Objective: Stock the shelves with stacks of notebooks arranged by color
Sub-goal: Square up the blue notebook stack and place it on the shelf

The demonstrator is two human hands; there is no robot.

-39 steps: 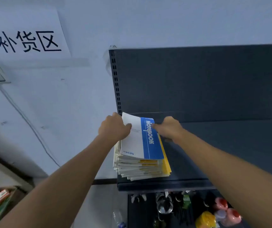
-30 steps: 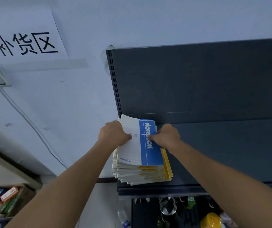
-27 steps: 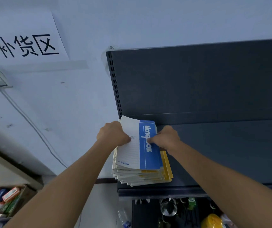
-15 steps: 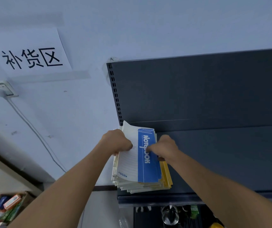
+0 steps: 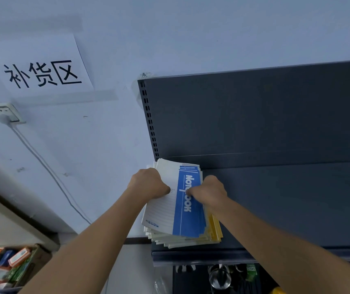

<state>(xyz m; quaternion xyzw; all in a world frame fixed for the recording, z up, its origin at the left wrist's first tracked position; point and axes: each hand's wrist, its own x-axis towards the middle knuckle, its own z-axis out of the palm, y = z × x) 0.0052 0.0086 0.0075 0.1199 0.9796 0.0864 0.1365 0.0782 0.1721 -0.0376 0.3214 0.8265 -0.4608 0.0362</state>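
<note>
Head view showed a dark shelf [image 5: 286, 209] against a pale wall [image 5: 106, 134], largest of all. At the shelf's front left corner lay a stack of notebooks [image 5: 182, 236], yellow ones low, a blue-and-white notebook [image 5: 187, 217] on top. The left hand [image 5: 148, 183] had its grip clenched on that cover's left edge; the right hand [image 5: 209, 190] pinched its blue band, fingers curled. A paper sign [image 5: 40, 66] hung left.

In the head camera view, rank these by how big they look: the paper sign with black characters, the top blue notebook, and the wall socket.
Largest to smallest:
1. paper sign
2. top blue notebook, partly covered by both hands; it is nearer the camera, so its true size against the sign is unsure
3. wall socket, clearly smallest
</note>
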